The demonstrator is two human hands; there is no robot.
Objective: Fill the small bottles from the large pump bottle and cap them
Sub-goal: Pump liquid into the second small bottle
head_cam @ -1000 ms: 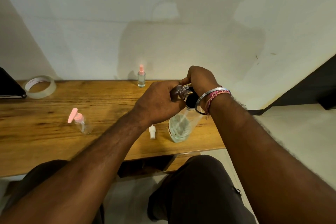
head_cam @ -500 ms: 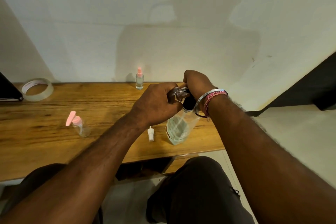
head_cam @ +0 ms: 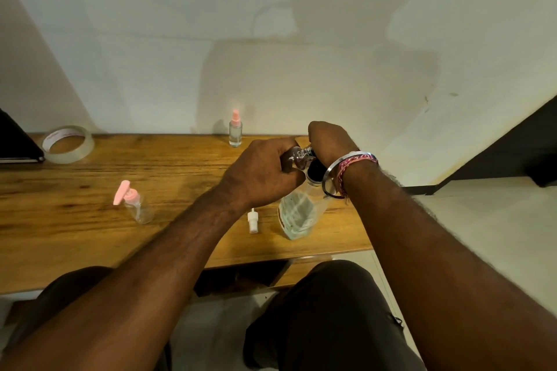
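Presently, both hands meet over the large pump bottle (head_cam: 297, 214), which stands near the front edge of the counter (head_cam: 75, 190), toward its right end.

Left hand (head_cam: 262, 175): fingers curled round a small clear bottle (head_cam: 297, 156), held up beside the dark pump head (head_cam: 316, 170). Its long axis lies roughly level, mouth end pointing right toward the pump; the exact meeting of mouth and spout is hidden between the hands.

Right hand (head_cam: 328, 138): on top of the pump, fingers bent over it. Whether they clasp the head or only press on it cannot be told. A metal bangle (head_cam: 330, 172) and a braided band (head_cam: 357, 161) sit at that wrist.

Judgement: the filling step is in hand. The next stroke depends on the small bottle's mouth staying just under and left of the spout; the left hand sets that alignment and the right hand drives from directly above.

Elsewhere on the counter:
- a loose white sprayer cap (head_cam: 252, 221), lying just left of the large bottle, nearer the left hand;
- a pink-pump bottle (head_cam: 135, 203), well to the left, seemingly empty;
- a pink-capped spray bottle (head_cam: 235, 129), upright by the wall;
- a tape roll (head_cam: 67, 144), far left.
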